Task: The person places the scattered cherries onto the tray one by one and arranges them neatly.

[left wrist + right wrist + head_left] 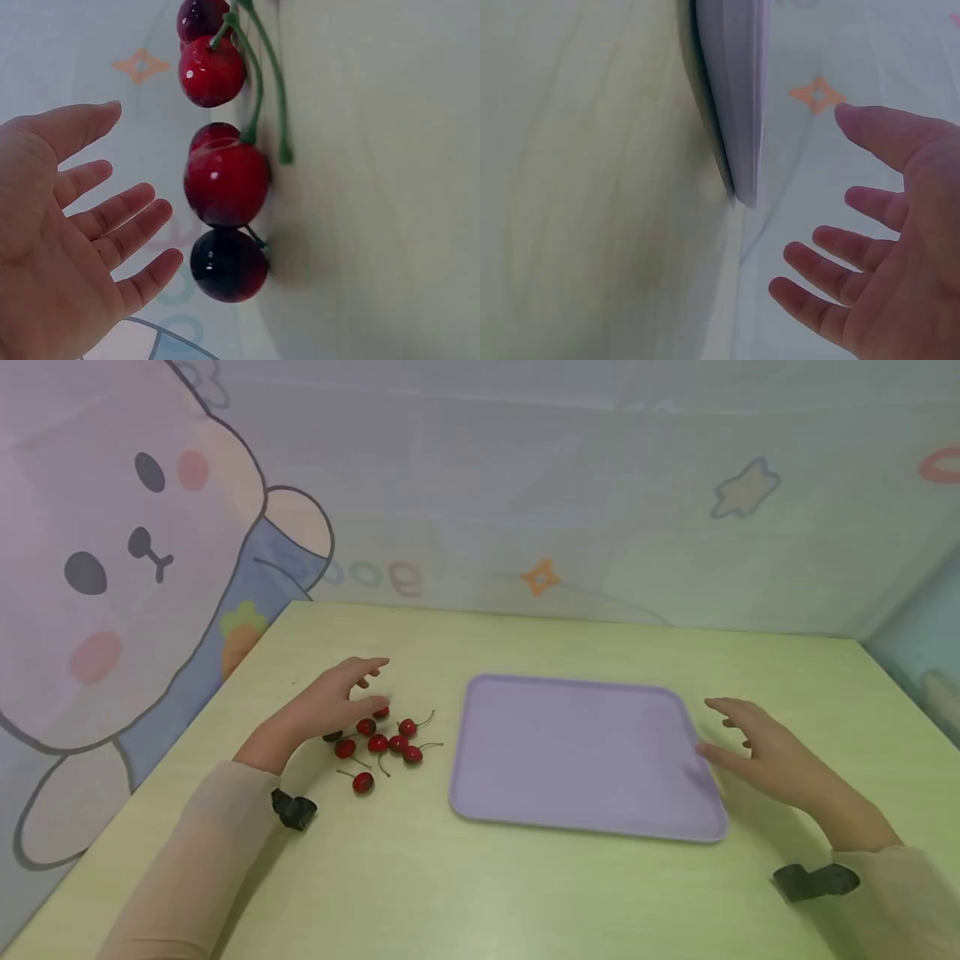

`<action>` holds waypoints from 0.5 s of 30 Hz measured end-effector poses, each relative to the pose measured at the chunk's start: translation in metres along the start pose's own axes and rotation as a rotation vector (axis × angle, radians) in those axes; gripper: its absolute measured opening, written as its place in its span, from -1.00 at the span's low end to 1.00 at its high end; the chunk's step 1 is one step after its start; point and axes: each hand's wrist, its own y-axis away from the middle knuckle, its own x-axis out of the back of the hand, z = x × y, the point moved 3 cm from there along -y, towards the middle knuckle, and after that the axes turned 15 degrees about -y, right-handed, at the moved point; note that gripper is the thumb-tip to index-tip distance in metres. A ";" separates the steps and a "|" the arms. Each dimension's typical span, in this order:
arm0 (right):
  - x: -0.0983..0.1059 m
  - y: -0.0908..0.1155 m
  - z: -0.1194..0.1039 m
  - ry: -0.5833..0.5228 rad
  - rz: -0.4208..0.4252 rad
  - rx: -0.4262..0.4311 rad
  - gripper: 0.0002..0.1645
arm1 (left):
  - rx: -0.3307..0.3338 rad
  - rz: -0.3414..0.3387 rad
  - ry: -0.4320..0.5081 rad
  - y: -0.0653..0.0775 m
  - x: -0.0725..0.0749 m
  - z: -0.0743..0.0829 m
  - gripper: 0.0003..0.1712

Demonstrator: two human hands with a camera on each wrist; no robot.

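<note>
Several red cherries [378, 743] with green stems lie loose on the table, left of a flat purple tray [577, 752]. My left hand [337, 697] hovers at the back of the cherries, fingers spread and relaxed, holding nothing. In the left wrist view that hand [75, 225] is apart from a dark cherry [229, 265] and a bright red cherry [226, 184]. By the tray's right edge is my right hand [768, 756], its fingers loosely extended with nothing in them. The right wrist view shows a gap between that hand [877, 240] and the tray's side [735, 97].
The pale yellow-green table [375, 877] reaches back to a printed cloth [480, 485] with a cartoon bear [150, 610] at left. A black wrist camera [294, 810] sits on the left forearm, another black camera [816, 882] on the right.
</note>
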 end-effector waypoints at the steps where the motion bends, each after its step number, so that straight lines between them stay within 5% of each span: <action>1: 0.000 0.001 0.002 -0.002 -0.006 -0.011 -0.17 | 0.005 -0.006 0.004 0.000 -0.001 0.000 -0.28; 15: -0.001 0.004 0.016 -0.012 -0.072 -0.081 -0.29 | 0.014 -0.083 0.001 -0.002 -0.008 -0.008 -0.41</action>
